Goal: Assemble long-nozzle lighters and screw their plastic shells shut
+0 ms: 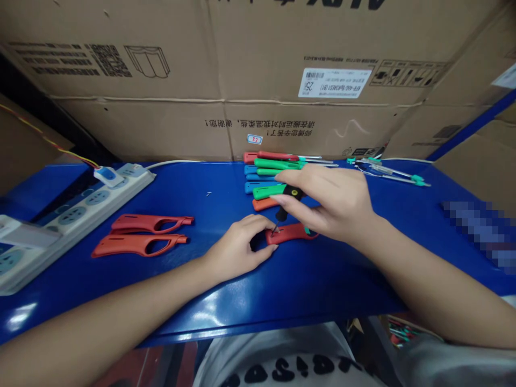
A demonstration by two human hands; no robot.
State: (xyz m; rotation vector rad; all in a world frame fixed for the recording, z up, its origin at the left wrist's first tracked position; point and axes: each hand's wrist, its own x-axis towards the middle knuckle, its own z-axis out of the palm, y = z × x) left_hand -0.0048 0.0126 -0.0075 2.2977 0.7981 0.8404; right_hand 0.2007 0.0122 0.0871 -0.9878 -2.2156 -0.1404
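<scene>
My right hand [336,201] grips a screwdriver [282,214] with a black handle, its shaft slanting down to the left end of a red long-nosed lighter [291,233]. That lighter lies flat on the blue table. My left hand [239,244] pinches the lighter's left end between thumb and fingers. Just behind, partly covered by my right hand, several assembled lighters [264,188] with green, blue and red handles lie side by side. Off to the left rest two red lighter shells [135,244] without metal rods. Small screws [208,194] sit between the shells and the lighters.
A white power strip [97,199] with a plug runs along the table's left side. Loose metal rods with green parts [389,172] lie at the back right. A large cardboard box [161,129] walls off the back. The table's front edge [226,330] is close to my body.
</scene>
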